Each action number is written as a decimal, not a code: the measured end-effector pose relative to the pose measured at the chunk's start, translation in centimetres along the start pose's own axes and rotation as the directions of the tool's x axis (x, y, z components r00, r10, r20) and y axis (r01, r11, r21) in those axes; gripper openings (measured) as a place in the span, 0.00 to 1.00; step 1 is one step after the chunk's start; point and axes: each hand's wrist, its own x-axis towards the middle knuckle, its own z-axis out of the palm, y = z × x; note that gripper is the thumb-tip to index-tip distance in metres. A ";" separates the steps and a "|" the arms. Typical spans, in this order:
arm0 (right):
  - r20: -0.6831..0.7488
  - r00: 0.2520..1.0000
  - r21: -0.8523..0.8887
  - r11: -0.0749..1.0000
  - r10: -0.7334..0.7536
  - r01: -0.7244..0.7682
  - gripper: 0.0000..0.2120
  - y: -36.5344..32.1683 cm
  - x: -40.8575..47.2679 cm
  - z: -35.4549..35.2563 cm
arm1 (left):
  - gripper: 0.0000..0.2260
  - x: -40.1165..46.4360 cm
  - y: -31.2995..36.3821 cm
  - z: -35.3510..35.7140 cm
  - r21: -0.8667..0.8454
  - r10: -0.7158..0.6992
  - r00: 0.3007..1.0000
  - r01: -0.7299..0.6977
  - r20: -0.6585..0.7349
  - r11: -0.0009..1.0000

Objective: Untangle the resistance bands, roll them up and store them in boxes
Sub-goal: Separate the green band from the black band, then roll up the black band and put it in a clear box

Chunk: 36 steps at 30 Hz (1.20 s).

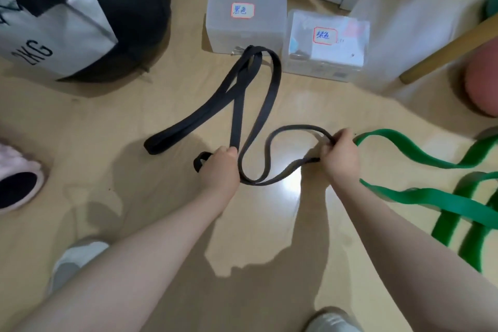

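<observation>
Gripping the black band (237, 105) with both hands, left hand (219, 167) and right hand (341, 156) each clamped on a strand. It loops across the floor (134, 105) toward two labeled boxes (246, 19) (green band (420, 156) lies off right).

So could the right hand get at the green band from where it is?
Probably yes. The green band lies on the floor just beside the right hand with nothing between them, but that hand grips the black band and would have to let go first.
</observation>
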 end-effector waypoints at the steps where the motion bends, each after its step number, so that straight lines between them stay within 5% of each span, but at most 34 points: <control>1: -0.010 0.999 0.011 0.999 0.030 -0.030 0.07 1.3 -0.7 -1.1 | 0.12 0.4 0.3 0.0 0.019 -0.020 1.000 0.019 0.018 1.000; 6: 0.074 0.997 -0.160 0.987 0.004 0.008 0.14 5.5 -5.6 -4.7 | 0.14 1.8 2.1 -0.5 0.020 -0.009 0.997 0.008 0.082 1.000; 8: 0.155 0.988 -0.240 0.971 0.014 0.024 0.17 5.9 -7.0 -5.3 | 0.14 1.7 2.6 -0.9 -0.182 -0.032 0.997 0.045 0.071 0.982; 11: 0.140 0.989 -0.257 0.966 0.051 -0.014 0.11 6.1 -7.7 -6.0 | 0.15 1.5 3.8 -1.7 -0.614 -0.139 0.989 0.143 0.055 0.776; 14: 0.114 0.984 -0.043 0.990 0.135 -0.131 0.08 6.9 -8.1 -6.7 | 0.18 1.0 4.8 -1.8 -0.698 -0.144 0.990 0.109 0.009 0.708; 17: 0.165 0.959 0.376 0.885 0.229 -0.276 0.12 8.0 -8.9 -7.8 | 0.23 0.2 4.5 -1.4 -0.429 -0.203 0.979 0.194 0.025 0.882; 19: 0.218 0.953 0.603 0.739 0.210 -0.301 0.17 8.2 -9.2 -8.9 | 0.23 -0.4 3.7 -1.3 -0.139 -0.102 0.993 0.093 -0.060 0.986; 21: 0.276 0.953 0.726 0.623 0.125 -0.292 0.19 7.9 -9.4 -10.0 | 0.22 -0.8 3.4 -1.0 -0.111 0.155 0.985 -0.163 -0.077 0.980; 23: 0.308 0.951 0.805 0.528 0.014 -0.268 0.17 7.1 -9.4 -10.9 | 0.21 -1.4 4.4 -1.1 -0.306 0.385 0.917 -0.338 0.106 0.890; 26: 0.327 0.937 0.865 0.438 -0.121 -0.245 0.16 5.7 -9.1 -11.9 | 0.19 -3.2 7.2 -1.8 -0.591 0.555 0.778 -0.308 0.295 0.745; 32: 0.359 0.889 0.922 0.253 -0.284 -0.292 0.19 2.8 -8.7 -13.0 | 0.16 -4.9 10.2 -4.3 -0.783 0.623 0.765 -0.284 0.163 0.554; 34: 0.349 0.900 0.903 0.349 -0.261 -0.250 0.18 2.1 -8.8 -13.2 | 0.14 -4.7 9.7 -5.1 -0.769 0.600 0.788 -0.299 0.135 0.565; 36: 0.279 0.933 0.804 0.586 -0.228 -0.098 0.17 1.6 -8.7 -13.1 | 0.13 -4.3 9.1 -5.6 -0.745 0.585 0.804 -0.325 0.106 0.582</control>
